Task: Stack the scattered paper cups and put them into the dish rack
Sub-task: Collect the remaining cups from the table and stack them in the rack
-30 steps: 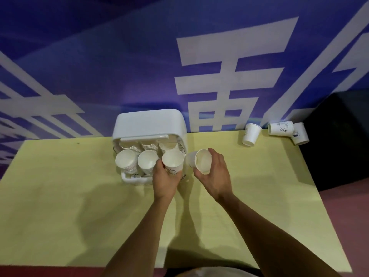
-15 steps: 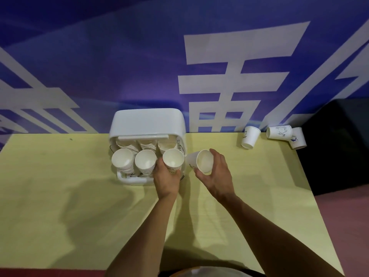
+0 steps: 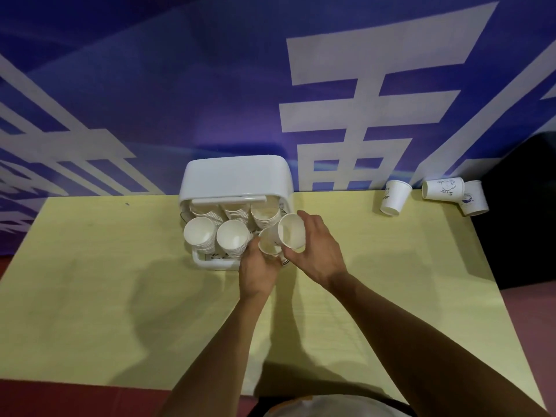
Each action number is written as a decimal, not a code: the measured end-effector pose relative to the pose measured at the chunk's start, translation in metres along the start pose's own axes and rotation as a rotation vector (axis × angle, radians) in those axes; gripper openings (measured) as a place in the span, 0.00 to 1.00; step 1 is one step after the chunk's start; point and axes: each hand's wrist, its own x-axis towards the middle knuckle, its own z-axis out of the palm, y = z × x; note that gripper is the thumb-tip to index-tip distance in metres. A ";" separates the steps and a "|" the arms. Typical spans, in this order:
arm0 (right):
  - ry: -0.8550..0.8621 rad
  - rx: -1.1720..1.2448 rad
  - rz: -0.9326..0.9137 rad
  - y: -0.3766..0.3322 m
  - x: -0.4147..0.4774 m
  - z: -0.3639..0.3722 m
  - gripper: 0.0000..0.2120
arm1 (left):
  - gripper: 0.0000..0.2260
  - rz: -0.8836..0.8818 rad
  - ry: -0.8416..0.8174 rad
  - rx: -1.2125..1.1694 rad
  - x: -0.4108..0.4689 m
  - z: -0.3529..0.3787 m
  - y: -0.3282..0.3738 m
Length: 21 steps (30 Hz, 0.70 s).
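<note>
Right hand, centre frame: fingers and thumb curled round a tilted paper cup, mouth toward the camera. The cup's base meets the mouth of a second paper cup; cannot tell whether it is seated. Left hand grips that second cup from below, at the front right corner of the white plastic dish rack. The rack holds cup stacks in two rows.

Surface: pale yellow table. Three loose cups are at its upper right edge, one on end and two on their sides.

Room: blue banner behind with large white characters, cropped; reddish floor at lower left.

Writing: the cup prints and a blue logo are too small to read.
</note>
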 end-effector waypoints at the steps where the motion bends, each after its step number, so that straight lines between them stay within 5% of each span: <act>1: -0.025 -0.043 -0.015 0.000 0.002 0.002 0.38 | 0.24 0.001 -0.015 0.018 0.000 -0.001 -0.002; 21: -0.179 -0.188 -0.050 -0.007 0.017 0.036 0.36 | 0.18 0.075 -0.097 0.045 0.010 0.000 -0.041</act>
